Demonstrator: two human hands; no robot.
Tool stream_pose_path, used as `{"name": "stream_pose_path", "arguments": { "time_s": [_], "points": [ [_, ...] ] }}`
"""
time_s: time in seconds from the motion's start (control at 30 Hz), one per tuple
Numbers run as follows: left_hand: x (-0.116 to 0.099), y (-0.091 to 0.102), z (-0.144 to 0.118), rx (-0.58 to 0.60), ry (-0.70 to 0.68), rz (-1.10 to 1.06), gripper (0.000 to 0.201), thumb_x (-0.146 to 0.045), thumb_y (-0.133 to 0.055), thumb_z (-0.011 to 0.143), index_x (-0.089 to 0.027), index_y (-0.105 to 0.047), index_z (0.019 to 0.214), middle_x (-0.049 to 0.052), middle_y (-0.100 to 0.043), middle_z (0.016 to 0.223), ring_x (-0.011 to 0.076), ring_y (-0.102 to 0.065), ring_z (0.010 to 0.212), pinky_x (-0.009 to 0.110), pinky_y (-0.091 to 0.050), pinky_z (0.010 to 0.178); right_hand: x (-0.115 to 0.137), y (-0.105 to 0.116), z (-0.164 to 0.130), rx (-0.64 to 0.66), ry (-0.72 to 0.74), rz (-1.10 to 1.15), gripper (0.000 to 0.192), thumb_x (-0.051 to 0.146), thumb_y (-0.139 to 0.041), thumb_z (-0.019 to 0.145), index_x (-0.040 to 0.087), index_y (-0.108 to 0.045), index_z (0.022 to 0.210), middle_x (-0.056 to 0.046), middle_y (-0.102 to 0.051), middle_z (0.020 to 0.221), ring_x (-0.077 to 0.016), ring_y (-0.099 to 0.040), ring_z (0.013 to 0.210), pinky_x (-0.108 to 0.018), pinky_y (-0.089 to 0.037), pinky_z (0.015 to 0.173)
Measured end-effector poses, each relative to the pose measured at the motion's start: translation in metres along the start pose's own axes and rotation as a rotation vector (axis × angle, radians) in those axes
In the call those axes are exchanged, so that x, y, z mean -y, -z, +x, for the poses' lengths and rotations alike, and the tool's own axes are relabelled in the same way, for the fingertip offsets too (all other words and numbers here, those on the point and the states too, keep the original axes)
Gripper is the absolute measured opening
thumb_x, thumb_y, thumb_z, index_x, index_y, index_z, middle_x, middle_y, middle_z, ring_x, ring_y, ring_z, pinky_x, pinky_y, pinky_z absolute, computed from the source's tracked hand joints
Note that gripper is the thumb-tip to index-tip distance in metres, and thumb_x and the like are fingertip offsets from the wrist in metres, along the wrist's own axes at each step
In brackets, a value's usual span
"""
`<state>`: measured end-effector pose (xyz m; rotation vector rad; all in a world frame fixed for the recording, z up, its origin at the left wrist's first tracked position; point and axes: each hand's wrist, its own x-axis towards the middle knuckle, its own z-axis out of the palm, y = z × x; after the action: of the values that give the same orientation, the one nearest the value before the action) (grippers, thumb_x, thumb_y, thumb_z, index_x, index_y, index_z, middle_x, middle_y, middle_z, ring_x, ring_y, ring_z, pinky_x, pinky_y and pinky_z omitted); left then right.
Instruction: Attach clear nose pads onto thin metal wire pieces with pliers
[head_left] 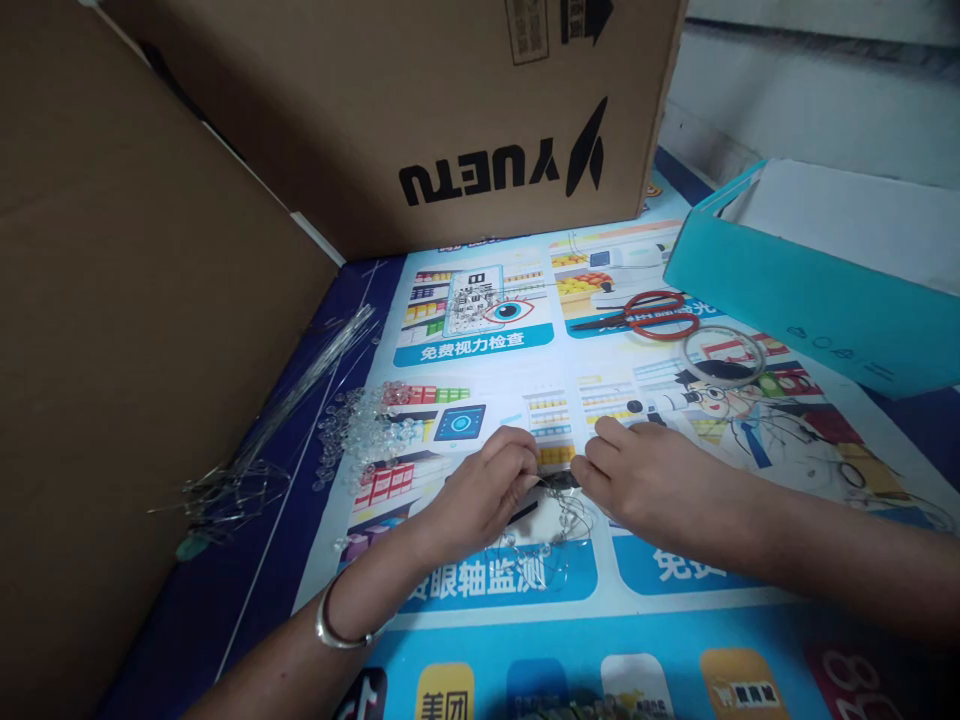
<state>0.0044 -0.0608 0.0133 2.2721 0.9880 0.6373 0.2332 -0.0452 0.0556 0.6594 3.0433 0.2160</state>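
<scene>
Pinching a thin beaded wire piece at centre frame, the left hand and right hand press close on the poster-covered bench; a slip could scatter the clear beads lying loose at left.

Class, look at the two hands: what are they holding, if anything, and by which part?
Both the left hand and right hand pinch a thin clear beaded wire piece at its top edge.
</scene>
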Motion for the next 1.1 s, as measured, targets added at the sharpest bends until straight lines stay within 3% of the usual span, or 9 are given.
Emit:
{"name": "stream_pose_path", "arguments": {
  "time_s": [0.5, 0.73, 1.1],
  "points": [
    [0.0, 0.004, 0.0, 0.023, 0.009, -0.015, 0.005, -0.016, -0.038, 0.09, -0.018, -0.041, 0.089, 0.008, -0.047, 0.1, 0.0171, -0.046, 0.095, 0.032, -0.041, 0.082, 0.001, -0.016, -0.003, -0.077, -0.158, 0.145, 0.024, 0.031, -0.042, 0.089, 0.017, -0.057, 0.102, -0.009, -0.056, 0.085, -0.0227, -0.045, 0.086, -0.032, -0.032, 0.064],
    [0.003, 0.004, -0.001, -0.006, -0.002, -0.028, 0.005, -0.015, -0.04, 0.089, -0.019, -0.043, 0.09, 0.008, -0.048, 0.102, 0.017, -0.047, 0.096, 0.031, -0.041, 0.082, 0.003, -0.022, -0.003, -0.065, -0.125, 0.141, 0.022, 0.027, -0.042, 0.089, 0.017, -0.057, 0.101, -0.008, -0.056, 0.082, -0.022, -0.045, 0.083, -0.031, -0.031, 0.063],
    [-0.006, 0.006, -0.006, -0.016, 0.14, 0.015, 0.01, -0.012, -0.053, 0.081, -0.019, -0.047, 0.085, 0.007, -0.048, 0.107, 0.0184, -0.046, 0.105, 0.032, -0.042, 0.086, 0.001, -0.034, -0.007, -0.037, -0.126, 0.159, 0.021, 0.024, -0.041, 0.09, 0.017, -0.055, 0.104, -0.008, -0.056, 0.083, -0.022, -0.045, 0.083, -0.032, -0.033, 0.066]
  ]
}}
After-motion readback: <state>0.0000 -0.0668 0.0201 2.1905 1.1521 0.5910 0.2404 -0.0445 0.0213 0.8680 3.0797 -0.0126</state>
